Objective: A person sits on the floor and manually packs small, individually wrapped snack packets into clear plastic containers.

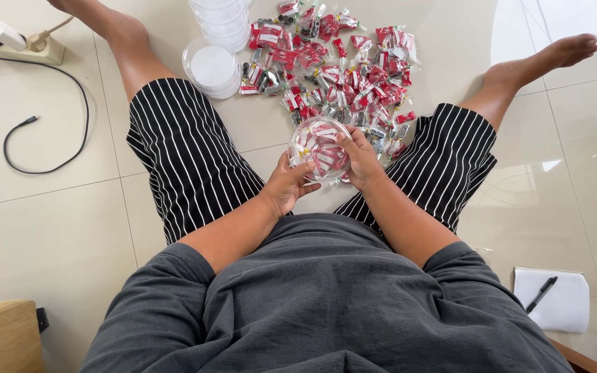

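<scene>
One clear round tub [318, 148] of red packets in both hands' grip, left hand [286, 185], right hand [362, 160], one packet pile [343, 65], one pen [541, 293]

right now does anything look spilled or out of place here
Nothing looks damaged. The red-and-clear packets lie in a loose heap on the floor, not in the round container that the left hand and right hand hold.

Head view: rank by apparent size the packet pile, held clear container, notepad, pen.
1. Packet pile, largest.
2. Notepad and held clear container: look alike, and the container is nearer the camera, so unranked.
3. Pen, smallest.
</scene>
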